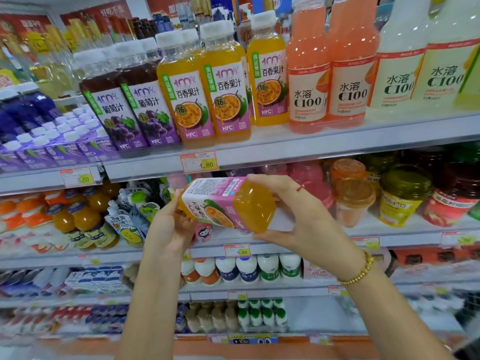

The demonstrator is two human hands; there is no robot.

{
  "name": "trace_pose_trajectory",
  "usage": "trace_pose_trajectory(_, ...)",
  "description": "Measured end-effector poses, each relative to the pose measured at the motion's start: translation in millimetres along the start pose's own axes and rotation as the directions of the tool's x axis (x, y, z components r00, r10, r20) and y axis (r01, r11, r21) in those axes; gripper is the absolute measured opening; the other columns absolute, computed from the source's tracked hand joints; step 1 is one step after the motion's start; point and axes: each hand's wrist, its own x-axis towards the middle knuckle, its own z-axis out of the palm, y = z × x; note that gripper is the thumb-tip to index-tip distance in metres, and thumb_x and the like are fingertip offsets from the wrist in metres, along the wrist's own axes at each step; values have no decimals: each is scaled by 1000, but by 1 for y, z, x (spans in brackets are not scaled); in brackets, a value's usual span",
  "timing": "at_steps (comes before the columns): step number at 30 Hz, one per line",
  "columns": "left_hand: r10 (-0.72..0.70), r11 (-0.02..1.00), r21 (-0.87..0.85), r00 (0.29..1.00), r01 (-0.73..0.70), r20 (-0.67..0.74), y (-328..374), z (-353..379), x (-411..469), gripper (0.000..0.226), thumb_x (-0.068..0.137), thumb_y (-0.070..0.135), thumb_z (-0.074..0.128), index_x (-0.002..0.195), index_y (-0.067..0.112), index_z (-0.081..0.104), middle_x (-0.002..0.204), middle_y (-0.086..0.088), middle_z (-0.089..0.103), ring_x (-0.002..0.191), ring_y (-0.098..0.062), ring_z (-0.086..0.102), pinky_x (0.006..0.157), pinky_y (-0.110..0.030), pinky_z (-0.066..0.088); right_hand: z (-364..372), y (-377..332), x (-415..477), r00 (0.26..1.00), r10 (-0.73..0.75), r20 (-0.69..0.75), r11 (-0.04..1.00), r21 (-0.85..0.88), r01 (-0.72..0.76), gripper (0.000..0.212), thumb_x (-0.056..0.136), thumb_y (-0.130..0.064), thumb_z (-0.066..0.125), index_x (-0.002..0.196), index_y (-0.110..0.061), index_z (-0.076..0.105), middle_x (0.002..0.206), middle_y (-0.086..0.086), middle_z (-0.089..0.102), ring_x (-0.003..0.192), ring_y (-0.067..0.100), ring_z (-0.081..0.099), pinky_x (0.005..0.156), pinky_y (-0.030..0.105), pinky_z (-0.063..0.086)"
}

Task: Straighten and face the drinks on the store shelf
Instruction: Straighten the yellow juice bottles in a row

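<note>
The upper shelf [324, 142] carries upright passion fruit juice bottles [226, 94], labels facing out. Below it, off the shelf, one passion fruit juice bottle [228, 203] lies sideways. The right hand [306, 219] clamps its base; the left hand [168, 224] grips its neck end.

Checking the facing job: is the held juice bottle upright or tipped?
Tipped on its side: the juice bottle lies across, base in the right hand, top end in the left hand.

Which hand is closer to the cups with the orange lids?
Right. The right hand holds the juice bottle by its bottom, just left of the orange-lidded cups; the left hand holds its top end, farther left.
</note>
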Motion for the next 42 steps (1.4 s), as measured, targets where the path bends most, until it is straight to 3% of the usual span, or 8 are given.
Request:
trace_pose_trajectory(6,-95,995,23,995,95,14,-7,-10,5,25,97,19,48,109,0,61,87,-9,69,70,-16,69,65,-26,58,-1,-5,5,993,-104,55,985,-132,110,80,70,-22,83,135,-30,39,146,-12,34,128,6,43,95,27,47)
trace_pose_trajectory(13,-51,992,119,997,43,66,-12,-16,4,33,88,35,56,108,10,64,98,-5,68,85,-14,65,81,-26,51,4,2,-2,998,53,-41,991,-119,-58,70,64,-49,78,121,-29,42,112,-11,48,96,3,53,76,24,51)
trace_pose_trajectory(18,71,990,107,982,-90,173,-13,-14,-1,33,84,35,53,103,10,63,88,-3,74,80,-12,70,72,-25,56,19,14,-14,935,344,-91,929,180,-324,55,63,-53,75,106,-34,47,95,-13,60,87,3,60,69,21,53)
trace_pose_trajectory(23,94,990,83,976,-112,197,-16,-10,-5,47,79,36,54,116,7,58,109,-11,66,102,-24,63,97,-43,46,32,14,-17,860,511,-14,754,489,-440,48,75,-61,62,102,-22,56,81,-13,66,67,15,69,55,38,56)
trace_pose_trajectory(28,116,984,132,992,-122,56,-12,-9,-3,16,91,26,57,95,11,62,71,0,68,69,-13,66,68,-30,56,34,21,-23,935,353,24,908,230,-349,69,65,-49,80,125,-40,45,120,-22,47,109,4,55,84,25,53)
trace_pose_trajectory(32,149,955,238,981,-175,125,-7,-12,-6,19,94,28,54,98,12,64,74,0,68,64,-11,65,56,-24,55,39,19,-28,933,357,-39,922,175,-345,65,71,-40,76,127,-42,42,116,-29,51,103,1,58,79,24,54)
trace_pose_trajectory(37,61,972,202,957,-122,284,-7,-7,-6,40,86,39,52,113,12,61,96,-3,71,86,-17,67,68,-32,55,42,12,-24,797,582,158,406,793,-454,37,85,-26,64,120,-20,54,102,4,68,76,25,70,52,28,56)
trace_pose_trajectory(42,84,970,179,920,-162,382,-7,-4,-3,52,75,44,72,114,13,59,111,-3,68,97,-19,65,83,-39,55,39,12,-23,620,547,562,-160,798,-581,47,83,-44,49,107,-7,65,71,19,66,45,20,62,40,20,52)
